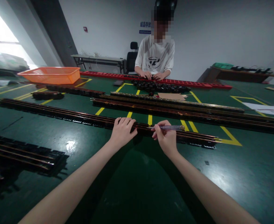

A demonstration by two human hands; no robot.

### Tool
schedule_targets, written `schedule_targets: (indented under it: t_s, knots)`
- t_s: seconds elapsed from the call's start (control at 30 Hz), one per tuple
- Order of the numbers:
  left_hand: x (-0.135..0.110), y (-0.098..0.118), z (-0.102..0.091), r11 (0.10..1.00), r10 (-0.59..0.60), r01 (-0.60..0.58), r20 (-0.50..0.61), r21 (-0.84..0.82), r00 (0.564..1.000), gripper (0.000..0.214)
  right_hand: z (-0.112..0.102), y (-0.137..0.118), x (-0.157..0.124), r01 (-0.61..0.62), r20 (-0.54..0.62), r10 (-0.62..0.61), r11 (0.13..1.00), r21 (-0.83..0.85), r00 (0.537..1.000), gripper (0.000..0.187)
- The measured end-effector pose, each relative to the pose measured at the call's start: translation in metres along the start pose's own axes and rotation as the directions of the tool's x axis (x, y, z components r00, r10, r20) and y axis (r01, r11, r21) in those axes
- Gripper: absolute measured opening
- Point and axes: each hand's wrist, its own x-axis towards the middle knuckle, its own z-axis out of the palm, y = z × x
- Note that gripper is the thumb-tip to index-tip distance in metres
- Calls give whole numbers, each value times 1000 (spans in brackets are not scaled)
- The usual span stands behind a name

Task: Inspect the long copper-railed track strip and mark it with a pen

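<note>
A long black rail (81, 116) with copper-coloured strips along its length lies across the green table in front of me. My left hand (122, 133) grips it near the middle, fingers over the top and the thumb on the near side. Just to the right, my right hand (166, 138) holds a screwdriver (174, 127) with a clear, purplish handle. The tool is nearly level and its thin shaft points left, over the rail. Whether the tip touches the rail, I cannot tell.
More black strip-lined rails (174, 113) lie behind, and a stack of them (22, 152) sits at near left. An orange basket (50, 76) stands at far left. Across the table, a person (154, 59) handles dark parts (160, 86) beside a red slotted rail (204, 84).
</note>
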Motion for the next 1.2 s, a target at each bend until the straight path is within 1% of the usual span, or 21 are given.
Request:
schedule_targets:
  t_s: [0.27,0.5,0.73,0.97,1.2]
  knots:
    - [0,-1,-1,1000,3,-3,22,-17,1000,28,-2,-1,1,-17,33,17,1000,-2,999,18]
    - [-1,0,0,1000,-14,14,3,8,1000,28,-1,-1,1,-19,9,19,1000,-5,1000,18]
    - [-1,0,0,999,-32,32,11,10,999,28,0,-6,1,-37,42,38,999,-28,998,17]
    - [-1,1,0,999,-32,31,12,34,999,30,0,-2,1,-44,32,44,999,-10,999,18]
    - [-2,1,1,999,-32,31,11,32,999,30,1,-3,1,-27,17,28,999,-36,999,17]
